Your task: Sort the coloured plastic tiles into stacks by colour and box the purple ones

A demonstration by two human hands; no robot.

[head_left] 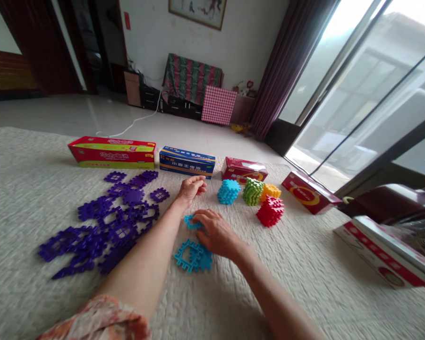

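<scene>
My left hand is just in front of the blue box, its fingers curled together. Whatever they may hold is hidden. Lower down, my right hand reaches over the mat with its fingertips on the edge of a light-blue interlocking building piece. Under its wrist side lie more light-blue toothed pieces, an open-framed one overlapping a solid one. A stack of light-blue pieces stands right of my left hand. Purple interlocking pieces are spread in a loose heap left of my left forearm.
Stacks of green, yellow and red pieces stand to the right. A red-yellow box, blue box, two dark-red boxes and a white-red box line the edges of the quilted mat.
</scene>
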